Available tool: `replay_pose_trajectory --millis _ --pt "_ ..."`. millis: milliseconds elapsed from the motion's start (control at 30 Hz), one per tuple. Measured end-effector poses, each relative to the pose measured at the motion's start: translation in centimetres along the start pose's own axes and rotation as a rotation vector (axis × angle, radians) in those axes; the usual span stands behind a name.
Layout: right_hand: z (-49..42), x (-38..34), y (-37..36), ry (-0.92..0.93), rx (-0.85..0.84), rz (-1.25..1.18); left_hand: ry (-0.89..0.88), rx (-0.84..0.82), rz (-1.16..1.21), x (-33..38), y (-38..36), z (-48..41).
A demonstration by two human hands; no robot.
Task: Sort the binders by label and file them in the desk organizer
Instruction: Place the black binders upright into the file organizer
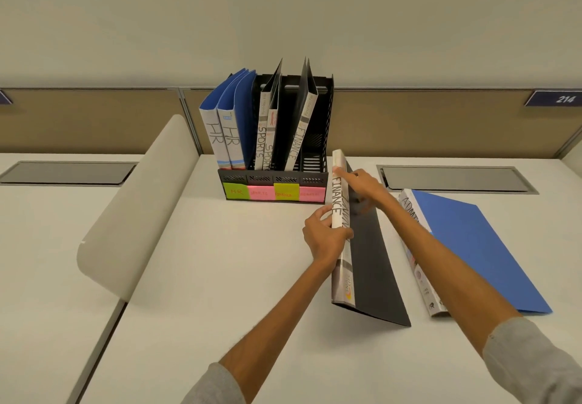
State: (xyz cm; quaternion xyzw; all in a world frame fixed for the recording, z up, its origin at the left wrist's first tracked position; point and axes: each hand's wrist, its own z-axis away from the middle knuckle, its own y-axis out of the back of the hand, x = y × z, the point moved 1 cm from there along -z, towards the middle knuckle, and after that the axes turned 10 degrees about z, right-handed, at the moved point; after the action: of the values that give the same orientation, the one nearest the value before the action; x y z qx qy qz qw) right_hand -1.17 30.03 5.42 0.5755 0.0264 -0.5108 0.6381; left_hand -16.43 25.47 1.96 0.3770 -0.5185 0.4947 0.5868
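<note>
Black FINANCE binder point(341, 214) was propped spine-up on the worktop point(220, 277) just right of the desk organizer point(274, 183), its cover splayed out toward the blue ADMIN binder point(472, 246) lying flat further right. Fingers of the left hand point(324, 240) were curled round the middle of the spine, while the right hand point(365, 186) gripped higher up with its index finger laid straight along the spine, the other fingers too blurry to call. That desk organizer already held two HR binders point(220, 132), two SPORTS binders point(264, 139) and another FINANCE binder point(299, 139) standing in their labelled slots
</note>
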Motion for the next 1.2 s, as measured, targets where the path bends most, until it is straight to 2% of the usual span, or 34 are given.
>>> replay_pose_trajectory --millis 200,400,600,833,1033,1200 --pt "1.1 -3.5 5.3 0.099 0.046 -0.206 -0.118 -0.026 0.046 2.8 -1.2 1.5" --pt "2.2 -7.1 9.6 0.203 0.113 -0.181 -0.280 -0.081 0.081 4.4 -0.6 2.1" --pt "4.6 -10.0 11.3 0.304 0.364 -0.268 -0.387 -0.106 0.159 5.2 -0.3 1.7" --pt "7.1 -14.2 12.7 0.477 0.434 -0.386 -0.491 -0.113 0.283 6.1 0.5 -0.2" --pt "7.7 -16.7 12.6 0.587 0.512 -0.468 -0.543 -0.243 0.190 7.0 3.1 -3.7" --pt "7.9 -18.1 12.5 0.641 0.541 -0.531 -0.538 -0.268 0.163 7.5 5.1 -5.6"
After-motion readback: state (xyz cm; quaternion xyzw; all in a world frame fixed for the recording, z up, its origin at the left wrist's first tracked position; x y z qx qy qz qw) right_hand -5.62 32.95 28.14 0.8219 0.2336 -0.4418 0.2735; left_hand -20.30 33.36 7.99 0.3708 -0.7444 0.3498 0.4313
